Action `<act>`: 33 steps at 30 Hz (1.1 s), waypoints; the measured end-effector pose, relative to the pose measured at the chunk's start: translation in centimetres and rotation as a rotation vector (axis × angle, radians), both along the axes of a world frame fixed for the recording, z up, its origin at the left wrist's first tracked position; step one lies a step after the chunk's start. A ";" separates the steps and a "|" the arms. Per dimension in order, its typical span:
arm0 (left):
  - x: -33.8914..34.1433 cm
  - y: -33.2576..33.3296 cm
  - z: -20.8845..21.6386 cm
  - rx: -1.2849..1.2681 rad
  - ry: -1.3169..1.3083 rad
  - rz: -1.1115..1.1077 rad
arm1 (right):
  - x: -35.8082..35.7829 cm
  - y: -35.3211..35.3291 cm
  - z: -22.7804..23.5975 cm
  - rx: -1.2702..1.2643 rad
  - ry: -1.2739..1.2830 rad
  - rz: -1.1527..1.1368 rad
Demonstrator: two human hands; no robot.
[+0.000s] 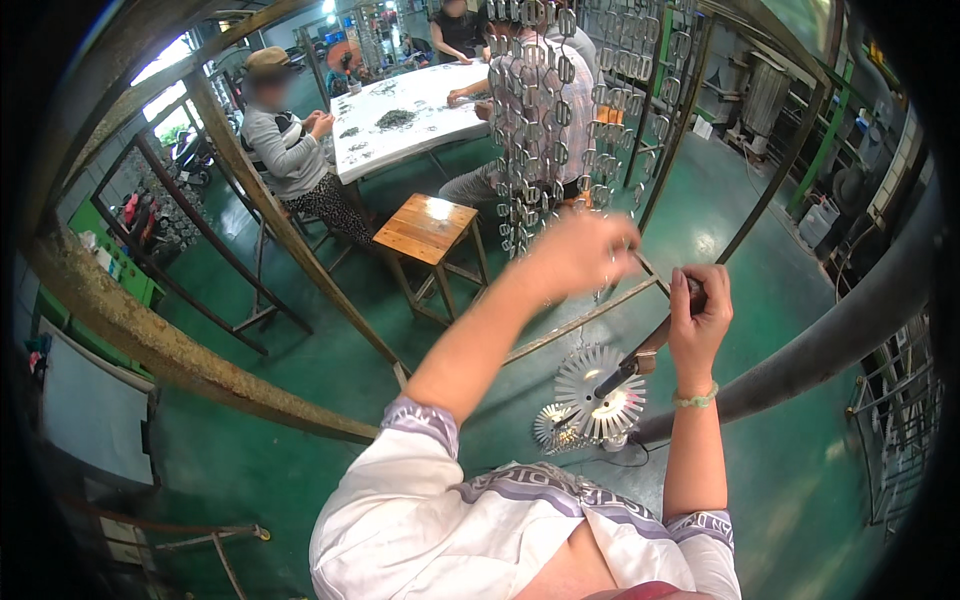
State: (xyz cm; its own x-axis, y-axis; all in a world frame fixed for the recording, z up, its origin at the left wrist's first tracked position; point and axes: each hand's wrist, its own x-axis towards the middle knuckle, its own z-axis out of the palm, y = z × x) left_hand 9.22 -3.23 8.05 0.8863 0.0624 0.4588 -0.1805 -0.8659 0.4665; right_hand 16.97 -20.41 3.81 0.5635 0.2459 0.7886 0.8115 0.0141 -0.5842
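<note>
My right hand (700,320) is wrapped round the dark rounded knob (697,291) of a crank handle. Its flat metal arm (645,352) slants down to the hub of a pale slotted disc (575,385). My left hand (590,248) is raised beside the lower ends of hanging chains of metal links (545,130), blurred by motion with its fingers partly curled. Whether it touches a link or holds something small, I cannot tell. A smaller toothed disc (552,428) sits below and left of the large one.
A rusty metal frame (240,150) surrounds me, with a thick curved bar (180,350) at left. Beyond it stand a wooden stool (425,228) and a white table (450,90) bearing small dark parts. A capped person (290,150) and others sit around it.
</note>
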 end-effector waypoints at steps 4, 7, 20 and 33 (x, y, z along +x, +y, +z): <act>2.5 5.3 9.7 0.085 -0.811 0.485 | -0.3 0.1 -0.3 0.018 -0.015 0.004; 4.9 7.0 15.0 0.209 -1.014 0.598 | -0.2 0.1 -0.3 0.016 -0.041 -0.006; 8.6 9.2 19.9 0.176 -0.933 0.692 | -0.1 -0.5 -0.4 0.085 -0.060 0.021; 3.7 9.4 17.3 -0.317 -0.514 0.012 | 0.7 -0.4 -0.2 0.045 -0.035 0.019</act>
State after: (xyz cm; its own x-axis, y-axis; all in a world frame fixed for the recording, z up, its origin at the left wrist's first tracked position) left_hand 12.96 6.21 25.31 0.5547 0.2747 0.7854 -0.4424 -0.7021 0.5580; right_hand 17.65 -20.79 3.62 0.5311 0.2205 0.8181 0.8306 0.0550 -0.5541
